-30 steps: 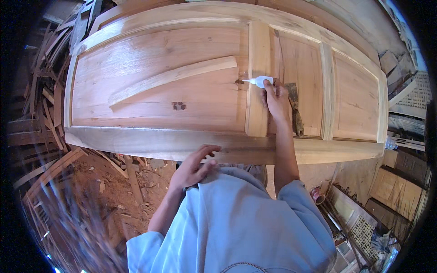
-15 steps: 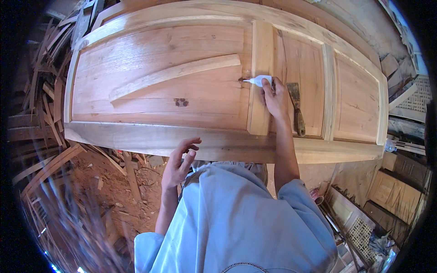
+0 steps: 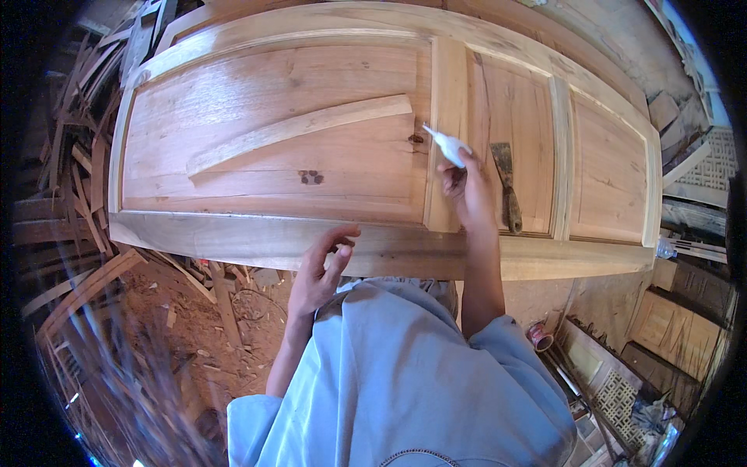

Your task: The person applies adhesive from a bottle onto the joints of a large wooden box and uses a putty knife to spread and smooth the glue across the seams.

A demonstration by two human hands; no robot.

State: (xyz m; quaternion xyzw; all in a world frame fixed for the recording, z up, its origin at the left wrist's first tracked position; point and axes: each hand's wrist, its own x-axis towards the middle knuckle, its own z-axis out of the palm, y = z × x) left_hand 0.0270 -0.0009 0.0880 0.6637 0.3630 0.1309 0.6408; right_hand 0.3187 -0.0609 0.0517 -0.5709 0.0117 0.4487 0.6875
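A wooden panel door (image 3: 272, 70) lies flat in front of me. My right hand (image 3: 468, 187) is closed round a small white squeeze bottle (image 3: 449, 148), held over the door's wide cross rail (image 3: 449, 86). The bottle's thin nozzle points up and to the left, above a dark knot (image 3: 417, 139) in the large panel. To the right of that hand rests a putty knife (image 3: 506, 187) with a worn blade. My left hand (image 3: 320, 268) hovers at the door's near edge, its fingers apart and holding nothing.
A loose wooden strip (image 3: 299, 132) lies slantwise across the large panel. Scrap wood (image 3: 82, 156) is heaped at the left. Wood chips litter the earth floor (image 3: 194, 311). On the lower right are a can (image 3: 539, 336) and more wooden panels (image 3: 673, 335).
My right hand has drawn the bottle back toward me, and its nozzle has swung from level to pointing up-left, off the knot. My left hand has shifted slightly right and up.
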